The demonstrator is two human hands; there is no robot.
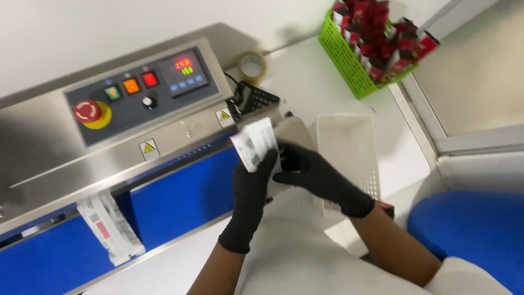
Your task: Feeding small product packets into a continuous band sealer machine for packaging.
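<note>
- We're holding a white pouch [254, 143] in both black-gloved hands, right at the infeed end of the steel band sealer [164, 136], above the blue conveyor belt [180, 196].
- Our left hand [250, 191] is closed on the pouch's lower edge, fingers wrapping up its face.
- Our right hand [311, 172] is pinching the side nearest the machine body; fingertips are hidden behind the pouch, so we can't tell how deep that grip is going.
- Judgement: we're lining up the open edge for the sealing slot. Doing it well probably means keeping the top flat, level and wrinkle-free, and keeping gloves clear of the slot.
- A second white pouch [109, 226] is riding the belt further along, partly under the sealer head.
- Control panel [139, 90] is showing lit buttons and a lit red readout.
- White tray [349, 147] is sitting just beside our right hand; green basket [344, 57] of red-and-dark packets is well apart, a tape roll [252, 66] near it.
</note>
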